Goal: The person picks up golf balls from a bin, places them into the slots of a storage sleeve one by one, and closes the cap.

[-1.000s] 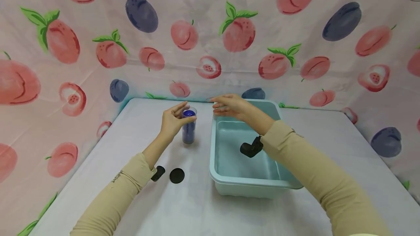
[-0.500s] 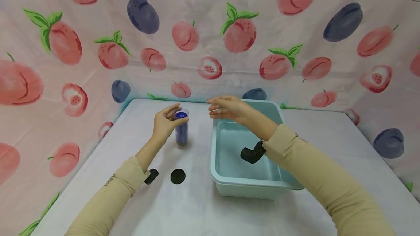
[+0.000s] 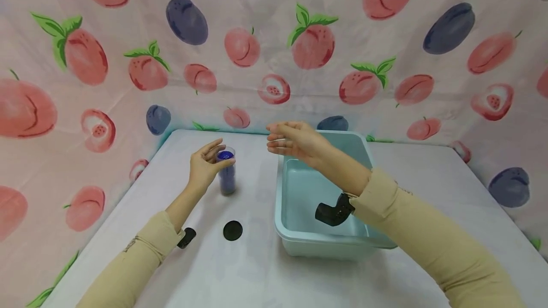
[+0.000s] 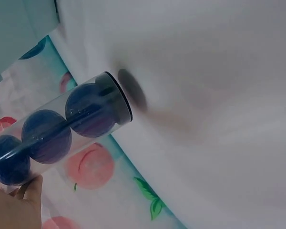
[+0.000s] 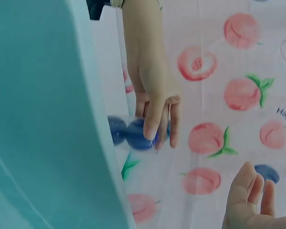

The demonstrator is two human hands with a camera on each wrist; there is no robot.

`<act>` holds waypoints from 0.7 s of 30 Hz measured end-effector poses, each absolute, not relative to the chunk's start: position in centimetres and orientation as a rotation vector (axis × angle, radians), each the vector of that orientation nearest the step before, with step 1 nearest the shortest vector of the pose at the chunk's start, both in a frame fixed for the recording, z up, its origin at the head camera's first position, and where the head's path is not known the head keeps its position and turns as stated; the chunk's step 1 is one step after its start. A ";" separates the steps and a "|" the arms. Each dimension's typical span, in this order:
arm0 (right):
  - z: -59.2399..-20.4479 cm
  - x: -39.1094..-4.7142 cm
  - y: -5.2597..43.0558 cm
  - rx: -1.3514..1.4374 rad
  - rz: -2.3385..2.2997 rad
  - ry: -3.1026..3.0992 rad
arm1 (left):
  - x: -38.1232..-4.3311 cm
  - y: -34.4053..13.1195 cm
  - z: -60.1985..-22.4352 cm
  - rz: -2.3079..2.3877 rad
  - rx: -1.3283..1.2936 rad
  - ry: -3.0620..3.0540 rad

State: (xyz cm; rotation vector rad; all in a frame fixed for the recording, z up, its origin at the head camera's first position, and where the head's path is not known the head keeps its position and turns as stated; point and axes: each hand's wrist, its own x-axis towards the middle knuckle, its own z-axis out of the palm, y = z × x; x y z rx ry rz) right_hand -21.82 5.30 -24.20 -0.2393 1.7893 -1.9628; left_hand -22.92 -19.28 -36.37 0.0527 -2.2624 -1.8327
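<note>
My left hand [image 3: 203, 167] grips a clear cylindrical tube [image 3: 228, 180] near its top. The tube stands nearly upright over the left part of the white table. In the left wrist view several blue balls [image 4: 91, 110] are stacked inside it, and a black cap [image 4: 124, 97] closes its lower end. A dark shadow shows slightly apart from that end, so the tube looks just lifted. My right hand [image 3: 302, 143] holds nothing; its fingers are loosely extended above the left rim of a light blue bin [image 3: 280, 194]. The tube's top looks uncovered.
A round black lid [image 3: 232, 230] lies flat on the table [image 3: 252, 274], left of the bin. Behind the table hangs a fruit-print cloth [image 3: 257, 23]. Black wrist cameras [image 3: 335, 212] sit at both cuffs, the right one over the bin.
My left hand has carried the tube leftward and slightly nearer, away from the bin. The right hand has shifted a little left, staying open over the bin's rim.
</note>
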 end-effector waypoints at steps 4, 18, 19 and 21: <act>-24.4 -20.3 5.1 -0.255 -1.962 1.762 | -22.4 -19.9 -37.1 -1.824 0.053 -2.278; -26.4 -15.3 3.1 -0.485 -1.824 1.732 | -21.9 -21.5 -38.0 -1.773 0.058 -2.279; -26.7 -15.2 3.0 -0.484 -1.817 1.726 | -22.0 -21.6 -38.1 -1.783 0.060 -2.276; -27.3 -15.0 2.7 -0.490 -1.816 1.723 | -22.0 -21.6 -38.2 -1.806 0.068 -2.262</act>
